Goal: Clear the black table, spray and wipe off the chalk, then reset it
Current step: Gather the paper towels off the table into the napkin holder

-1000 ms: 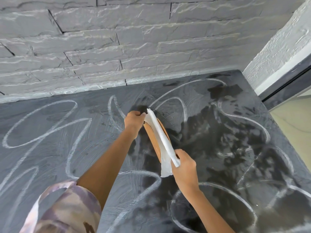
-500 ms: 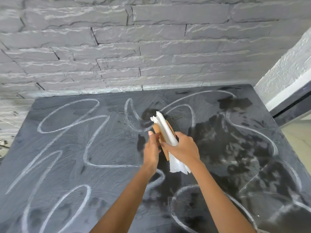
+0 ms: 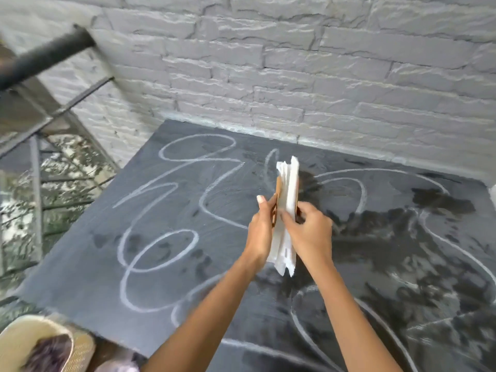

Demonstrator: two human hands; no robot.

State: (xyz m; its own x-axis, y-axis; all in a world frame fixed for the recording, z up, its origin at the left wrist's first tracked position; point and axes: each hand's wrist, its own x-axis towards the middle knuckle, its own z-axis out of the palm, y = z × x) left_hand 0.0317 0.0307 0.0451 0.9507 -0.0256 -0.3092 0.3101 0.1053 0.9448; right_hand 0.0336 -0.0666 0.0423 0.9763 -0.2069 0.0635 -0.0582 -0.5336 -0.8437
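Brick wall (image 3: 295, 76) blocks passage behind the black table (image 3: 107, 277).

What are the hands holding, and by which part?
The left hand pinches a tan pad by its edge; the right hand grips the white paper towel folded over it, mid-length.

Over a black table (image 3: 88, 264), left hand (image 3: 261, 233) holds a brown block (image 3: 278, 187), possibly wood; right hand (image 3: 310, 232) grips a folded white paper towel (image 3: 289, 189) against it. Chalk loops (image 3: 122, 253) at left, wet patches (image 3: 440, 202) at right, w/ grey brick wall (image 3: 295, 76) behind.
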